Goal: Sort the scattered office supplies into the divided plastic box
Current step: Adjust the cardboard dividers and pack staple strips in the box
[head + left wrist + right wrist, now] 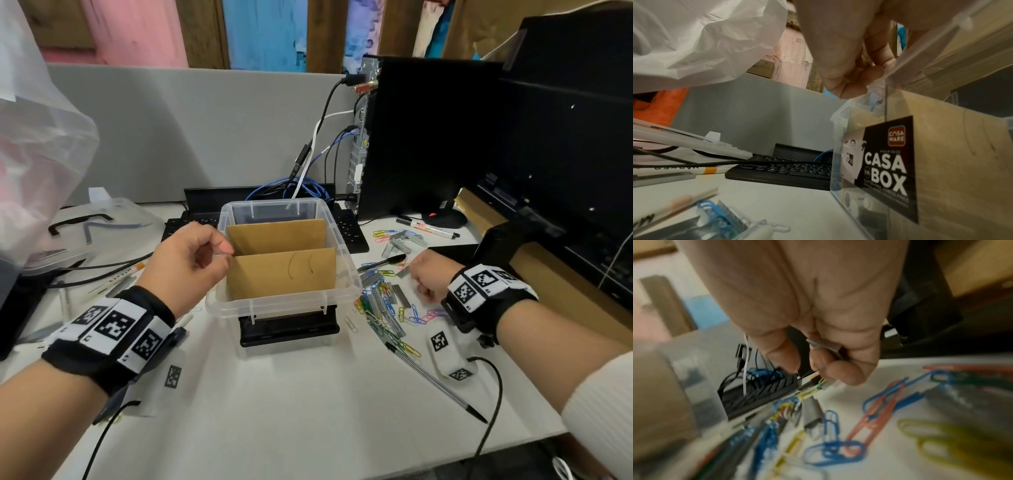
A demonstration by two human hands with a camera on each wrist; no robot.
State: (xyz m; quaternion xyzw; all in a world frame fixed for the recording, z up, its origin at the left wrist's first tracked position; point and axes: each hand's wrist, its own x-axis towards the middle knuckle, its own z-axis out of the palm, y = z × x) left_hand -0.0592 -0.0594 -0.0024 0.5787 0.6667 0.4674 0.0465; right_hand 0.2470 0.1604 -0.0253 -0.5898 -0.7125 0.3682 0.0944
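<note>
Curling round a strip of staples (825,344), the right hand (430,277) is hovering over scattered paper clips (387,308) beside the box (284,301); brittle, so pinching its sides. The left hand (186,263) is hovering loosely curled, empty, by the rim.

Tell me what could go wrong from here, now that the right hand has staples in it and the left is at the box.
1. The right hand pinches a thin strip of staples at the fingertips; it could snap or slip on the way over.
2. The cardboard dividers look loosely slotted into the plastic box; the left hand, curled at its rim, might nudge one.
3. The paper clips are mixed with staple strips, so the next pick may drag clips along.
</note>
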